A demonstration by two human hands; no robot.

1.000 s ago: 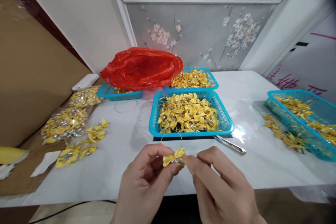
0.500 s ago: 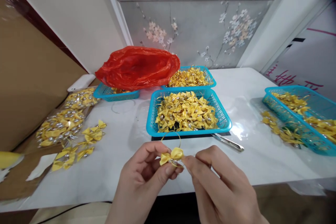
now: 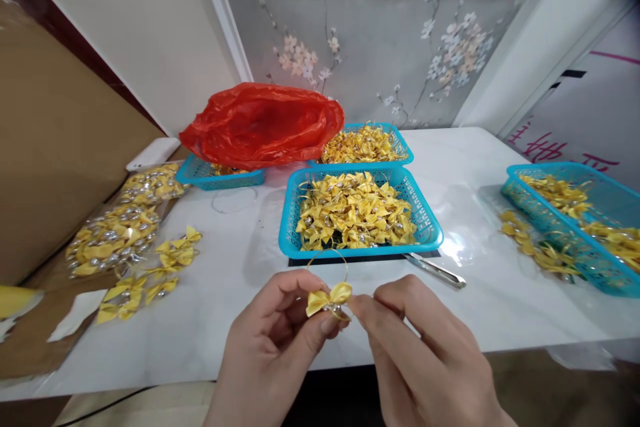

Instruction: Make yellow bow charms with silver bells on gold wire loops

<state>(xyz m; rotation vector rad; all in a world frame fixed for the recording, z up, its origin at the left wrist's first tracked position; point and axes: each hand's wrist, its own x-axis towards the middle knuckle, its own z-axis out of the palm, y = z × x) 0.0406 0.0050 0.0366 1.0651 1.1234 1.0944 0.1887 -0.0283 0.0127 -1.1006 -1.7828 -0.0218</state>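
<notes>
Between thumb and fingers, my left hand pinches a yellow ribbon bow with small silver beads and a thin gold wire loop rising behind it. My right hand is closed at the bow's right tip, thumb and forefinger pressed together there. Its fingertips hide whatever they grip, so I cannot tell if it is the ribbon's edge or the wire. Just beyond the hands stands a blue basket heaped with similar yellow bows. Metal tweezers lie at that basket's front right corner.
A red plastic bag rests over a blue basket at the back left, beside another filled basket. More bows and bagged bows lie at left. At right stands a further blue basket with loose bows beside it.
Both hands keep nearly the same grip around the bow. The bow has tilted very slightly, and the whole view has shifted a little.
</notes>
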